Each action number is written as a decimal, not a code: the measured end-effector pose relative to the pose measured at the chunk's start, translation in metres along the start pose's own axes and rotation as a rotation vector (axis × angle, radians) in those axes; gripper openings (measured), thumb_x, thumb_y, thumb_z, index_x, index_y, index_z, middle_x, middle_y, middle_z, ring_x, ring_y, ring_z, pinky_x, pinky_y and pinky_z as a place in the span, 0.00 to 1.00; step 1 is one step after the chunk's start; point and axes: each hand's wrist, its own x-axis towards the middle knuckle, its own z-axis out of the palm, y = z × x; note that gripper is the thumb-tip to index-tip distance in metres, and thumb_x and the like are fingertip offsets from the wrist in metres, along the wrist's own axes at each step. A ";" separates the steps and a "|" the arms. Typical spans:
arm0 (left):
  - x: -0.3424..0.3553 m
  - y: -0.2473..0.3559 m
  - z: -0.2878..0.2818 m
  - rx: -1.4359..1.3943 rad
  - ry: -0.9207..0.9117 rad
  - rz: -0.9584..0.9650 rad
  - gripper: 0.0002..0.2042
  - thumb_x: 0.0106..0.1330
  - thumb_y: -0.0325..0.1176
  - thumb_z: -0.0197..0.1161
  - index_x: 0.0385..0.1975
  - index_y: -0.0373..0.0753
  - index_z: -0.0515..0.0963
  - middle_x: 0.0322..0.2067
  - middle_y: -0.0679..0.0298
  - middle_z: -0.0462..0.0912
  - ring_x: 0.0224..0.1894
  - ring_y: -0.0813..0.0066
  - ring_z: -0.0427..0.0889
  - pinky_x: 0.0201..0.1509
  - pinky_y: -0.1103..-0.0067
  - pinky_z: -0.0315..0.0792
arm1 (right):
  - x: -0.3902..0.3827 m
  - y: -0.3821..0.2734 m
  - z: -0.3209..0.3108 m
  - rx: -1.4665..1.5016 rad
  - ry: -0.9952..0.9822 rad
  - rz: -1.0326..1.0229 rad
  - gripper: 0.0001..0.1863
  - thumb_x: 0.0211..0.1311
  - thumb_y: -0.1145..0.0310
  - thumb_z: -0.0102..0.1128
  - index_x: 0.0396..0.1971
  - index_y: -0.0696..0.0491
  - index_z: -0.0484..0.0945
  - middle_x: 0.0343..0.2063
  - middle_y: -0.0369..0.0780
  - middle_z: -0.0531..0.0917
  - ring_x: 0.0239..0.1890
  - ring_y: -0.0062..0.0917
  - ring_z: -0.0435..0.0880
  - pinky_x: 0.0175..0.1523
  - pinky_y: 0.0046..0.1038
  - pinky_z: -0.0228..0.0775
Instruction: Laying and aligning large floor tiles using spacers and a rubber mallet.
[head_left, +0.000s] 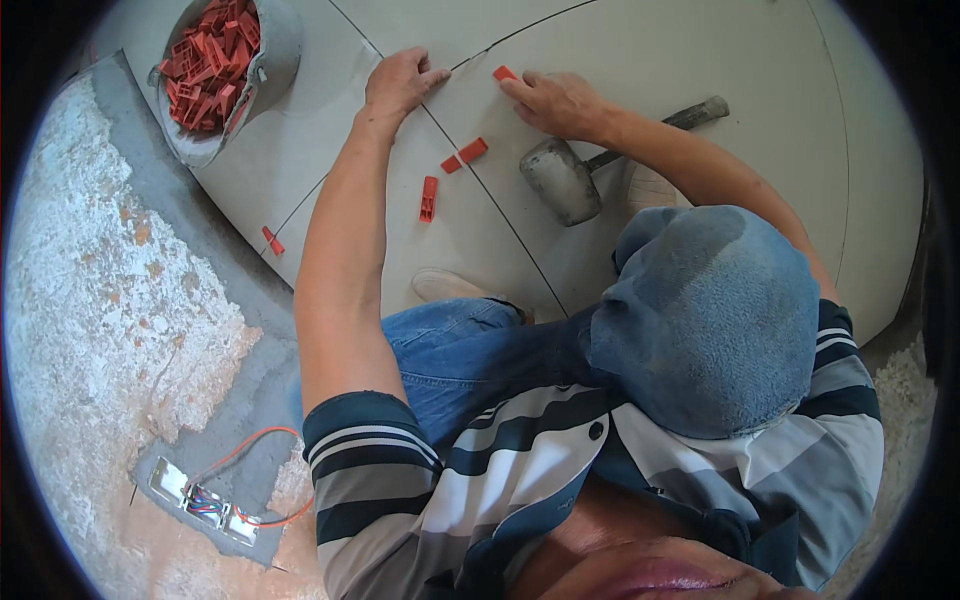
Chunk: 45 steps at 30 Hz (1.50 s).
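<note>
Pinched in my right hand [560, 103] is a red plastic tile-levelling wedge [504, 73], held just above the pale tiles [620, 40]. My left hand [403, 85] rests at the crossing of the tile joints, fingers curled down and thumb to the right; what is under the fingertips is hidden. Closer to me, one red wedge [465, 155] lies across the long joint. A second wedge [428, 200] lies on the tile beside it, and a third [273, 240] sits on a joint at the left. A mallet [562, 182] with a thick head lies beneath my right forearm.
A grey bucket [280, 50] full of red wedges stands at the upper left. Rough plaster wall [120, 290] runs along the left, with an open electrical box [205, 505] and an orange conduit [250, 438]. My bent knees and a shoe [450, 285] are on the tiles.
</note>
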 end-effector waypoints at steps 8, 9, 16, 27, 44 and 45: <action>0.000 -0.016 0.001 -0.177 -0.024 0.050 0.13 0.52 0.40 0.68 0.26 0.38 0.75 0.22 0.60 0.79 0.27 0.65 0.77 0.34 0.72 0.71 | 0.024 -0.016 -0.003 -0.076 -0.030 0.058 0.13 0.60 0.68 0.50 0.44 0.53 0.71 0.34 0.48 0.79 0.33 0.43 0.82 0.37 0.41 0.75; 0.000 -0.015 0.000 -0.200 -0.035 0.033 0.12 0.52 0.38 0.68 0.26 0.38 0.75 0.22 0.60 0.79 0.27 0.66 0.77 0.34 0.73 0.71 | 0.021 -0.011 -0.002 -0.075 -0.032 0.055 0.13 0.60 0.68 0.50 0.44 0.53 0.71 0.34 0.48 0.79 0.33 0.43 0.82 0.37 0.41 0.75; -0.003 -0.025 -0.005 -0.243 -0.093 0.018 0.09 0.54 0.32 0.65 0.28 0.34 0.75 0.22 0.65 0.77 0.25 0.76 0.74 0.32 0.79 0.70 | 0.033 -0.009 0.008 -0.087 0.011 -0.183 0.13 0.61 0.68 0.50 0.45 0.52 0.69 0.32 0.44 0.79 0.29 0.41 0.83 0.32 0.40 0.75; -0.011 -0.011 0.004 -0.220 0.147 -0.084 0.12 0.56 0.39 0.67 0.32 0.38 0.78 0.28 0.59 0.83 0.32 0.64 0.83 0.31 0.72 0.77 | 0.150 -0.040 -0.004 -0.233 -0.105 -0.041 0.08 0.62 0.68 0.50 0.39 0.53 0.72 0.22 0.42 0.82 0.28 0.36 0.85 0.29 0.34 0.77; -0.025 -0.025 -0.007 -0.098 -0.040 -0.167 0.19 0.51 0.49 0.70 0.24 0.39 0.72 0.24 0.62 0.80 0.28 0.65 0.78 0.31 0.70 0.74 | 0.024 -0.010 -0.010 -0.210 -0.199 -0.146 0.06 0.63 0.66 0.46 0.38 0.48 0.71 0.22 0.43 0.80 0.27 0.40 0.83 0.28 0.41 0.74; -0.029 -0.023 -0.008 -0.123 -0.054 -0.219 0.19 0.51 0.49 0.69 0.24 0.39 0.72 0.23 0.62 0.79 0.28 0.65 0.78 0.29 0.69 0.74 | 0.027 0.000 -0.017 -0.219 -0.159 -0.060 0.07 0.62 0.66 0.48 0.39 0.47 0.70 0.23 0.42 0.80 0.27 0.40 0.82 0.28 0.41 0.73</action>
